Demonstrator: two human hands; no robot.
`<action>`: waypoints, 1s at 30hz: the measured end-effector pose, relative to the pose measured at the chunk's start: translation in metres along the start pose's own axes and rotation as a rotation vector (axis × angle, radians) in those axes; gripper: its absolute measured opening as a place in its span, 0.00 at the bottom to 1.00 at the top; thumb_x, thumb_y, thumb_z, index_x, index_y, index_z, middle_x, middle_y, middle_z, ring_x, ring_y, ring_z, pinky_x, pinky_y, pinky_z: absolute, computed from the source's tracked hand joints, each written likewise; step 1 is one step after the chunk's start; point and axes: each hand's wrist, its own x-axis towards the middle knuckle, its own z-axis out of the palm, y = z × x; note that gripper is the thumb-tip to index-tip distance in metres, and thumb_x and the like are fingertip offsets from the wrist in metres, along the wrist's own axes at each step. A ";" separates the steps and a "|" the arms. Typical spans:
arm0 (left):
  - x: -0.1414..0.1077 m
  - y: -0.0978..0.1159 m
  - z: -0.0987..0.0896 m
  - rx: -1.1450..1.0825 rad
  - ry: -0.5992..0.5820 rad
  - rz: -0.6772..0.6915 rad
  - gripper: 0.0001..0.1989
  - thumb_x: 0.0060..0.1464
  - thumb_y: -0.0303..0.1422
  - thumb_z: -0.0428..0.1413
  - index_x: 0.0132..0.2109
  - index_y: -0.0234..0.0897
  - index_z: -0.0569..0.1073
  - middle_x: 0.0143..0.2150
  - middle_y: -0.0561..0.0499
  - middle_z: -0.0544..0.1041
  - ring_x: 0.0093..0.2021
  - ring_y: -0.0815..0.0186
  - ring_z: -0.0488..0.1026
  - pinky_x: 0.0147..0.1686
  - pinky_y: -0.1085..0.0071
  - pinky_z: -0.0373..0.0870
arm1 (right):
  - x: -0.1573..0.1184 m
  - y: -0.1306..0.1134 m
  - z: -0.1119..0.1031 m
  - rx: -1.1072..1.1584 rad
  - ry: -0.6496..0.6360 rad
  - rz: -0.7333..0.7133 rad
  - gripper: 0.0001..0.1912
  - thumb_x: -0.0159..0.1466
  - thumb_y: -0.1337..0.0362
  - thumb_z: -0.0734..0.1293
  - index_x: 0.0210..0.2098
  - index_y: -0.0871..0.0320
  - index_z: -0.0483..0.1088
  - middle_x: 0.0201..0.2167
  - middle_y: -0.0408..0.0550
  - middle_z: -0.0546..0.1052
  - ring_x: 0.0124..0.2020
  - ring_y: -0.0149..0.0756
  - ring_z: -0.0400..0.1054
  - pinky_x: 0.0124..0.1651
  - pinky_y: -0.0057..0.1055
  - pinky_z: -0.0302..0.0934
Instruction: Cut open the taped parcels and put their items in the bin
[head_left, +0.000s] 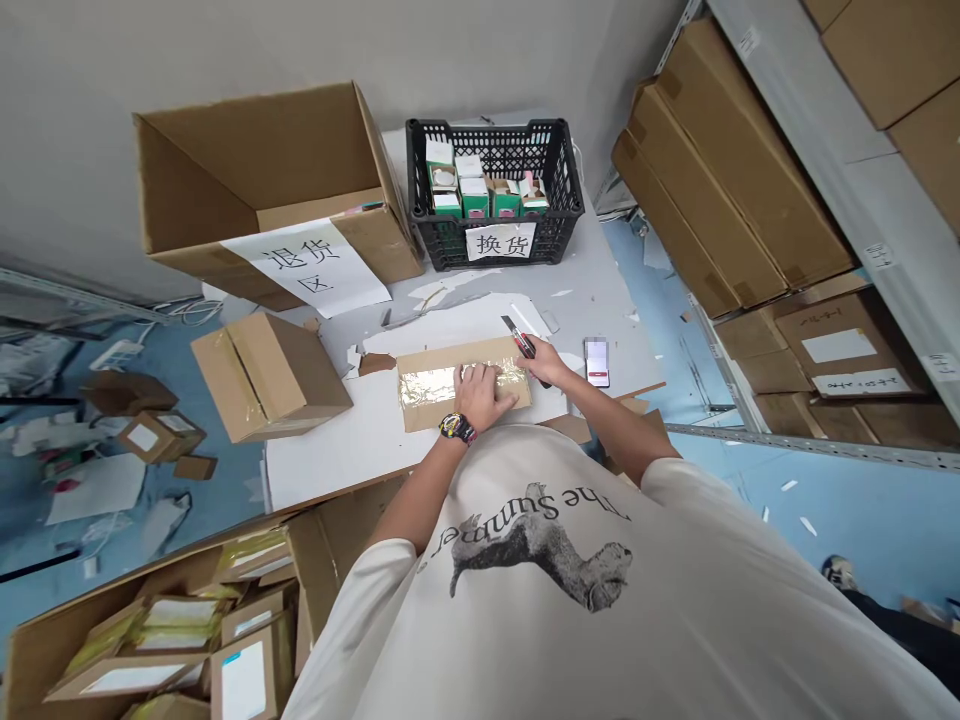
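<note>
On the tabletop [592,285], in front of the black crate [442,240], lay the taped carton [429,386]. The left grip [480,395] rested flat on it, thumb apart; the right grip [541,362] was clamped on the cutter [521,340], best drawn shallowly, away from the left.

1. Before the person, the carton [426,386] on the desk [592,300], left hand [481,398] on it.
2. At its right end, a knife [520,337] in the right hand [546,364]; further right, a phone [597,362].
3. Behind, a crate [444,245] of small boxes [474,197]; an open box [277,150] left of that.
4. Over there, right of the desk, a shelf [812,148].
</note>
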 end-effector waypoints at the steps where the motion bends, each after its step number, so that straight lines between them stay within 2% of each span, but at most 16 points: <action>1: 0.002 0.002 0.001 -0.007 -0.007 -0.014 0.27 0.63 0.48 0.69 0.65 0.45 0.80 0.59 0.38 0.83 0.64 0.38 0.76 0.82 0.37 0.53 | 0.000 0.001 -0.001 0.002 -0.002 -0.004 0.34 0.66 0.60 0.77 0.70 0.54 0.74 0.40 0.40 0.77 0.23 0.30 0.65 0.26 0.29 0.67; 5: 0.007 0.010 0.000 -0.032 -0.023 -0.064 0.28 0.63 0.48 0.69 0.66 0.44 0.81 0.61 0.37 0.82 0.65 0.37 0.74 0.78 0.38 0.57 | 0.001 0.000 -0.004 -0.028 -0.010 -0.023 0.32 0.68 0.60 0.76 0.70 0.54 0.73 0.42 0.40 0.78 0.26 0.30 0.67 0.28 0.28 0.68; 10: 0.003 0.007 -0.010 -0.048 -0.085 -0.003 0.31 0.63 0.48 0.70 0.70 0.49 0.80 0.67 0.38 0.81 0.69 0.35 0.72 0.80 0.35 0.52 | 0.000 -0.007 -0.007 -0.127 -0.068 -0.002 0.31 0.71 0.58 0.75 0.72 0.54 0.72 0.45 0.43 0.82 0.31 0.33 0.71 0.34 0.29 0.72; 12: -0.002 0.004 -0.011 -0.052 -0.099 0.024 0.33 0.63 0.49 0.71 0.72 0.49 0.79 0.69 0.37 0.80 0.71 0.34 0.71 0.81 0.36 0.51 | -0.001 -0.011 -0.008 -0.200 -0.045 -0.057 0.33 0.70 0.58 0.76 0.73 0.55 0.72 0.47 0.45 0.84 0.38 0.37 0.75 0.41 0.30 0.73; 15: -0.010 0.002 -0.008 -0.041 -0.100 0.046 0.38 0.64 0.52 0.71 0.75 0.45 0.77 0.72 0.33 0.78 0.73 0.33 0.70 0.82 0.35 0.50 | -0.001 -0.020 -0.008 -0.329 0.006 -0.145 0.40 0.65 0.60 0.80 0.75 0.52 0.72 0.51 0.47 0.87 0.50 0.45 0.79 0.51 0.32 0.74; 18: -0.011 0.002 -0.004 -0.030 -0.097 0.050 0.40 0.64 0.56 0.70 0.75 0.43 0.76 0.72 0.32 0.77 0.72 0.33 0.70 0.81 0.36 0.51 | 0.000 -0.029 -0.005 -0.444 0.008 -0.135 0.44 0.62 0.60 0.83 0.75 0.49 0.72 0.57 0.49 0.87 0.55 0.49 0.80 0.53 0.32 0.72; 21: 0.000 0.002 -0.001 -0.027 -0.086 -0.012 0.39 0.62 0.58 0.72 0.72 0.43 0.79 0.68 0.33 0.79 0.69 0.34 0.72 0.77 0.38 0.57 | 0.000 -0.033 -0.002 -0.512 -0.002 -0.110 0.42 0.62 0.58 0.84 0.74 0.51 0.73 0.57 0.51 0.87 0.54 0.49 0.81 0.51 0.33 0.71; 26: 0.030 0.001 0.003 -0.082 -0.146 -0.145 0.23 0.65 0.56 0.69 0.55 0.44 0.87 0.56 0.38 0.82 0.62 0.38 0.75 0.67 0.40 0.64 | 0.001 -0.034 -0.002 -0.492 0.005 -0.094 0.37 0.64 0.56 0.85 0.69 0.53 0.75 0.54 0.51 0.87 0.51 0.47 0.81 0.47 0.31 0.71; 28: 0.034 -0.002 0.004 -0.116 -0.147 -0.153 0.20 0.65 0.54 0.69 0.52 0.46 0.88 0.56 0.40 0.82 0.63 0.39 0.76 0.67 0.40 0.64 | 0.002 -0.035 -0.009 -0.404 -0.060 -0.086 0.31 0.70 0.54 0.81 0.67 0.54 0.75 0.48 0.48 0.86 0.43 0.42 0.80 0.42 0.30 0.71; 30: 0.033 -0.004 0.005 -0.149 -0.144 -0.140 0.18 0.65 0.53 0.70 0.52 0.47 0.87 0.58 0.41 0.83 0.64 0.40 0.76 0.69 0.40 0.63 | -0.001 -0.034 -0.022 -0.288 -0.134 -0.058 0.24 0.79 0.50 0.72 0.68 0.54 0.74 0.39 0.43 0.82 0.32 0.38 0.76 0.36 0.29 0.69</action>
